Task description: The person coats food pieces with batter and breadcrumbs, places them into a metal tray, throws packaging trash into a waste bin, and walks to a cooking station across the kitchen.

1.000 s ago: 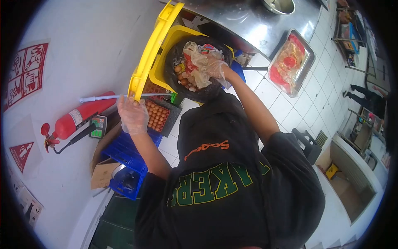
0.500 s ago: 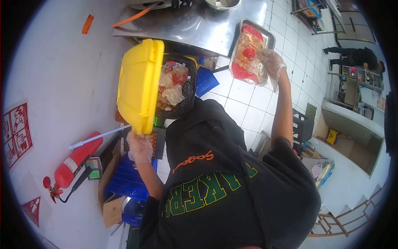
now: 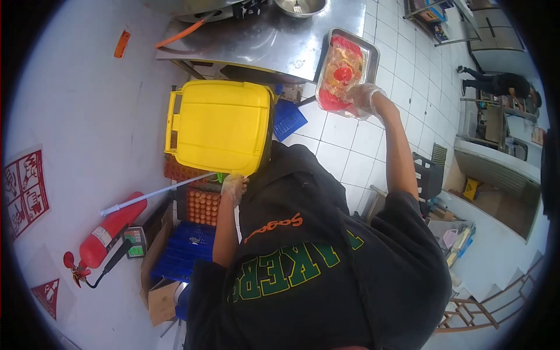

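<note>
The yellow lid lies over the bin, hiding the bags inside it. My left hand, in a clear plastic glove, is closed at the lid's near edge. Out to the right, my right hand, gloved too, grips the near end of a metal tray. In that tray rests a clear plastic bag with red patches and a round red spot. The fingers of my right hand are partly hidden by the glove and the bag.
A steel table with a metal bowl stands ahead. Egg trays, a blue crate and a fire extinguisher are at left. A blue dustpan-like piece lies beside the bin. Another person stands far right.
The yellow lid has swung down over the bin, covering the bags. My left hand has moved right with its edge. My right hand and the tray have shifted slightly left.
</note>
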### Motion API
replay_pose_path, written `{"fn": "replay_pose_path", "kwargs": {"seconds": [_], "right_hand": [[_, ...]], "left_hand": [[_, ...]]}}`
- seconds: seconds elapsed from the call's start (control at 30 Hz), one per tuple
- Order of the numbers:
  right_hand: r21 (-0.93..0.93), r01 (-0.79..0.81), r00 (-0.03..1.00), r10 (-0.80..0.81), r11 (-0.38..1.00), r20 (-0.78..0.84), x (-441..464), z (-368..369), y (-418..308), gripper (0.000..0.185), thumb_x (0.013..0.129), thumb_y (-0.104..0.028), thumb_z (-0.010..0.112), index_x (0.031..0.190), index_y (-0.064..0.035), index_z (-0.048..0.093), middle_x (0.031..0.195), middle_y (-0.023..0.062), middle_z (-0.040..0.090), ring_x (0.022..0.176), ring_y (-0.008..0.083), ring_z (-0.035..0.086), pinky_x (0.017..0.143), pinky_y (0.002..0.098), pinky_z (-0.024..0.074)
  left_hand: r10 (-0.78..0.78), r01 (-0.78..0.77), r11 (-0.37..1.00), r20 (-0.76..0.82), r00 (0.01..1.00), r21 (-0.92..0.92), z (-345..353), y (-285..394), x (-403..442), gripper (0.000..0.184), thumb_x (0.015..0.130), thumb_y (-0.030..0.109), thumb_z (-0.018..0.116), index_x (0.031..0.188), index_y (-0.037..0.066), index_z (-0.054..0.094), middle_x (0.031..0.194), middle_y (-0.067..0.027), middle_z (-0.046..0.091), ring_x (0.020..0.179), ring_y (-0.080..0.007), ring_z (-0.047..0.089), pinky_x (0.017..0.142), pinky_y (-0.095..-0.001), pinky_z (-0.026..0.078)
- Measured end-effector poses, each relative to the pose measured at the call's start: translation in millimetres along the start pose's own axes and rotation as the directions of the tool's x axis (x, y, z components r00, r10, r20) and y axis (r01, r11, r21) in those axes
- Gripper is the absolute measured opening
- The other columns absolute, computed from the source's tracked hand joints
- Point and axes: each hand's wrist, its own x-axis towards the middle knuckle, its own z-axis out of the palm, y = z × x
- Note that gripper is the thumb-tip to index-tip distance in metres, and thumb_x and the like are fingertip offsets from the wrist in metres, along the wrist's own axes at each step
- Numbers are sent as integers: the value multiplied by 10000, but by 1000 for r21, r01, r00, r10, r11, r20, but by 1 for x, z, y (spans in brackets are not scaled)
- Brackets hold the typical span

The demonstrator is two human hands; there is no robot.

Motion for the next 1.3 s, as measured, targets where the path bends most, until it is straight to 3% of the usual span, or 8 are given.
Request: {"fn": "replay_pose_path", "kwargs": {"seconds": [0.23, 0.43, 0.5, 0.63, 0.73, 0.87, 1.1, 1.3], "right_hand": [[81, 166, 978, -154, 983, -140, 12, -10, 13, 235, 865, -211, 673, 1011, -28, 656, 945, 68, 670, 792, 172, 590, 740, 284, 525], [276, 890, 451, -787, 362, -421, 100, 58, 96, 260, 899, -138, 613, 1128, -17, 590, 1069, 114, 627, 979, 228, 614, 839, 360, 553], [-63, 456, 800, -440, 888, -407, 65, 53, 48, 323, 938, -264, 530, 1187, -59, 555, 1183, 136, 563, 1081, 272, 574, 901, 389, 515], [-597, 131, 853, -396, 791, -338, 17, 47, 3, 374, 963, -306, 402, 1284, -127, 475, 1410, 180, 436, 1226, 345, 508, 1030, 370, 423], [-100, 217, 820, -236, 971, -522, 24, 64, 11, 346, 959, -259, 416, 1215, -52, 519, 1322, 223, 500, 1186, 382, 526, 979, 387, 451], [-453, 188, 862, -367, 871, -348, 2, 53, 1, 392, 957, -283, 387, 1220, -52, 563, 1342, 225, 476, 1244, 353, 480, 1008, 391, 426], [-78, 275, 705, -256, 958, -662, 33, 87, 11, 374, 869, -335, 491, 1023, -23, 626, 1034, 229, 602, 995, 381, 593, 883, 452, 468], [164, 348, 713, -147, 923, -685, 1, 88, 26, 398, 805, -344, 544, 912, 20, 665, 993, 253, 633, 999, 395, 602, 864, 448, 481]], "left_hand": [[332, -168, 827, -225, 916, 536, 31, 22, -24, 255, 915, 283, 550, 1019, 68, 639, 783, -59, 668, 537, -141, 521, 448, -290, 412], [420, -413, 716, 125, 899, 563, 107, 13, -28, 296, 905, 307, 644, 1062, 59, 610, 866, -56, 661, 650, -87, 539, 606, -224, 471], [239, -386, 783, 335, 911, 489, 145, -1, -3, 345, 910, 316, 647, 1120, 52, 580, 934, -61, 663, 678, -91, 548, 607, -228, 481], [114, -403, 801, 549, 828, 442, 261, -27, 5, 378, 918, 289, 627, 1192, 46, 534, 1057, -108, 646, 850, -182, 609, 711, -302, 514], [94, -362, 851, 569, 817, 380, 327, -39, 21, 370, 920, 298, 615, 1200, 77, 517, 1124, -108, 616, 920, -229, 609, 764, -335, 507], [145, -397, 889, 679, 720, 231, 365, -35, 75, 358, 916, 311, 613, 1204, 133, 497, 1175, -73, 557, 993, -234, 578, 823, -344, 491], [-28, -206, 945, 690, 723, 255, 379, -18, 104, 369, 993, 321, 469, 1310, 132, 453, 1240, -24, 528, 1101, -167, 508, 964, -338, 423], [243, -480, 858, 681, 691, 181, 403, -37, 85, 569, 956, 502, 468, 1340, 83, 449, 1307, -71, 520, 1219, -225, 465, 1048, -395, 382]]}}
